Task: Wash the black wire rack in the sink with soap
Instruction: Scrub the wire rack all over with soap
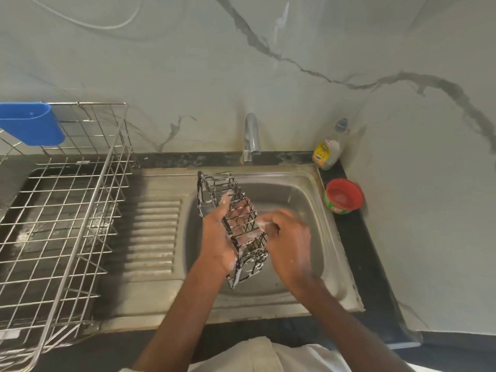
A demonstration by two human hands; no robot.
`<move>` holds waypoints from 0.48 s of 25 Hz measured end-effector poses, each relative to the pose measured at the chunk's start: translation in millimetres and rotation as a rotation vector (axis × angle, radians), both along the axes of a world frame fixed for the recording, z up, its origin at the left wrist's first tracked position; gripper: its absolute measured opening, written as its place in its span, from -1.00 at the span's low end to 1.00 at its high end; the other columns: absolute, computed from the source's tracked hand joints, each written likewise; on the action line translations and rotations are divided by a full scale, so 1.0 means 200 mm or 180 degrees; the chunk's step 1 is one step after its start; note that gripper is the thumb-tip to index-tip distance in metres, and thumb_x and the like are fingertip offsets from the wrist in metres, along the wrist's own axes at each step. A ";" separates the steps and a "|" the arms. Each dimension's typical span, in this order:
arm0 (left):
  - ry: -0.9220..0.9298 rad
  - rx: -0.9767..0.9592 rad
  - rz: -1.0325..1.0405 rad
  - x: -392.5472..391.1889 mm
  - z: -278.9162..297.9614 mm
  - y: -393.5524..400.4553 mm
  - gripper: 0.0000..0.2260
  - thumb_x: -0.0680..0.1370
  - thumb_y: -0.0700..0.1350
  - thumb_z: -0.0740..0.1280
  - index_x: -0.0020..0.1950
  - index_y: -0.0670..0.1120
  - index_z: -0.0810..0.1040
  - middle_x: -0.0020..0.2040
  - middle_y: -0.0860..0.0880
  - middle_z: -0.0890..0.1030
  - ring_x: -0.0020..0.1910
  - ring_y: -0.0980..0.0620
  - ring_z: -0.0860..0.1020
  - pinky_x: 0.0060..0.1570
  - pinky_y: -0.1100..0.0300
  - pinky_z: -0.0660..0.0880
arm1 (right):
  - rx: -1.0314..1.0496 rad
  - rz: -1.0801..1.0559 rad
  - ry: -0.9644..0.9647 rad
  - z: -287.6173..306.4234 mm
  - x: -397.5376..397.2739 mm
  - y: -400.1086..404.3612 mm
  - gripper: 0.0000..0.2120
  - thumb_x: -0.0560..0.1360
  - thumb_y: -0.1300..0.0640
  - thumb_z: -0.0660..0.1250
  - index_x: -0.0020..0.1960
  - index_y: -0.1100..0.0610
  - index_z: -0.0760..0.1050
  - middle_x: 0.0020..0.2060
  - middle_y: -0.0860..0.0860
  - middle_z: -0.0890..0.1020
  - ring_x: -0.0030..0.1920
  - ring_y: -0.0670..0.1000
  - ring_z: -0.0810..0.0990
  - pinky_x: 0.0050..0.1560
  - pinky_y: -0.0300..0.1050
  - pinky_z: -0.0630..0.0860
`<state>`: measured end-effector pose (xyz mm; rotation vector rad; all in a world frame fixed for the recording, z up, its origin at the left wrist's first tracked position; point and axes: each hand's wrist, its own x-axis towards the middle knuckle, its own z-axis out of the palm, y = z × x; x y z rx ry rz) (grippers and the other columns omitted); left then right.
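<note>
The black wire rack (214, 183), streaked with white soap foam, is held tilted over the steel sink (303, 194). My left hand (218, 234) grips its left side, with fingers reaching through the wires. My right hand (288, 237) is against the rack's right side, its fingers curled and foamy; a pale soapy thing sits at the fingertips, too blurred to name. The rack's lower end points toward me.
The tap (251, 138) stands behind the sink, with no water running. A dish soap bottle (328, 150) and a red-lidded green tub (343, 197) sit on the black counter at right. A large steel dish rack (61, 210) with a blue cup holder (32, 124) fills the left.
</note>
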<state>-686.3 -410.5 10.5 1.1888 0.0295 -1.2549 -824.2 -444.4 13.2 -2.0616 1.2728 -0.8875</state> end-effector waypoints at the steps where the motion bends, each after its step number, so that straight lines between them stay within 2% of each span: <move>1: 0.0129 -0.0032 0.0059 0.00 0.01 -0.01 -0.58 0.72 0.09 0.26 0.37 -0.19 0.64 0.32 -0.25 0.67 0.05 -0.16 0.74 -0.10 -0.03 0.72 | -0.0211 0.0140 -0.0121 -0.01 0.00 0.03 -0.67 0.46 0.49 0.40 -0.02 0.10 0.73 -0.07 -0.09 0.72 -0.09 -0.20 0.65 -0.03 -0.33 0.60; 3: 0.0479 -0.0186 0.0229 0.00 0.03 -0.01 -0.63 0.74 -0.01 0.23 0.33 -0.26 0.64 0.32 -0.27 0.66 -0.06 -0.15 0.76 -0.20 -0.02 0.73 | -0.0485 0.0219 -0.0406 -0.02 -0.01 0.08 -0.64 0.43 0.53 0.39 -0.02 0.11 0.72 -0.06 -0.08 0.71 -0.06 -0.14 0.67 -0.07 -0.27 0.62; 5: 0.0645 -0.0224 0.0475 0.01 0.01 -0.02 -0.63 0.76 -0.02 0.19 0.34 -0.25 0.61 0.30 -0.25 0.67 -0.06 -0.19 0.77 -0.16 -0.09 0.72 | -0.0131 -0.0266 -0.0674 -0.02 -0.02 0.08 -0.67 0.46 0.49 0.42 -0.02 0.09 0.71 -0.08 -0.12 0.69 -0.09 -0.18 0.66 -0.10 -0.29 0.60; 6: 0.0710 -0.0193 0.0605 0.02 0.00 -0.01 -0.60 0.77 0.00 0.16 0.38 -0.25 0.59 0.31 -0.25 0.67 -0.03 -0.22 0.77 -0.13 -0.11 0.71 | 0.0010 -0.0338 -0.0714 -0.01 -0.01 0.09 -0.71 0.47 0.46 0.44 -0.02 0.08 0.71 -0.10 -0.14 0.69 -0.11 -0.20 0.66 -0.11 -0.32 0.59; 8: 0.0921 -0.0239 0.0766 0.02 -0.04 -0.02 -0.52 0.78 0.06 0.10 0.45 -0.27 0.55 0.32 -0.27 0.66 0.10 -0.32 0.73 -0.06 -0.20 0.72 | -0.0236 0.0000 -0.0556 -0.01 0.03 0.16 -0.75 0.47 0.42 0.46 -0.03 0.08 0.72 -0.10 -0.12 0.72 -0.12 -0.21 0.66 -0.11 -0.41 0.55; 10: 0.1209 -0.0318 0.0914 0.04 -0.05 0.00 -0.50 0.79 0.08 0.07 0.36 -0.30 0.57 0.19 -0.30 0.71 0.01 -0.39 0.73 -0.07 -0.28 0.71 | -0.0336 -0.0044 -0.0524 -0.05 0.00 0.14 -0.75 0.47 0.40 0.47 -0.04 0.06 0.73 -0.13 -0.12 0.74 -0.14 -0.23 0.66 -0.14 -0.50 0.47; 12: 0.1400 -0.0521 0.1053 0.06 -0.04 0.01 -0.52 0.80 0.05 0.06 0.34 -0.31 0.57 0.19 -0.33 0.70 -0.06 -0.42 0.74 -0.14 -0.31 0.70 | 0.0330 -0.0700 -0.0543 -0.06 -0.07 0.07 -0.76 0.49 0.31 0.50 -0.05 -0.03 0.73 -0.20 -0.21 0.73 -0.20 -0.27 0.65 -0.24 -0.51 0.43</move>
